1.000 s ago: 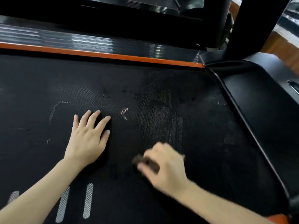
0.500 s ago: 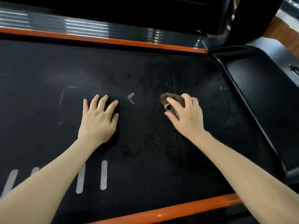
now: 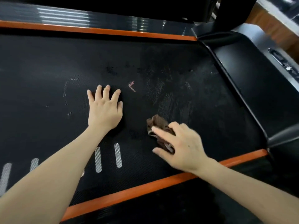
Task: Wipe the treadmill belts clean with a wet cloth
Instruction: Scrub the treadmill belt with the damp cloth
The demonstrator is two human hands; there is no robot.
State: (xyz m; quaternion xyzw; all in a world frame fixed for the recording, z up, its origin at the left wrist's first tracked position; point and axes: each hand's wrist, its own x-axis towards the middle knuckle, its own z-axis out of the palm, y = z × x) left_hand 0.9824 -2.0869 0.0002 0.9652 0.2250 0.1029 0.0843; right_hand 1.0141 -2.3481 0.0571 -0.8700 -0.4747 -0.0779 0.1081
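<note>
We are drawing the brown cloth [image 3: 159,126] back toward six o'clock. Half a second ago it was level with the pink arrow mark [image 3: 131,86], and now it is lying low on the belt [image 3: 48,65], near the orange edge strip [image 3: 161,183]. Our right hand [image 3: 182,147] is grasping it bunched, fingers curled over it, pressing down. Our left hand [image 3: 105,109] is staying flat and released on the belt at ten o'clock of the cloth. Damp streaks [image 3: 171,101] are showing at twelve o'clock of the cloth, so we are judging this patch mid-scrub, with the left side probably still waiting.
</note>
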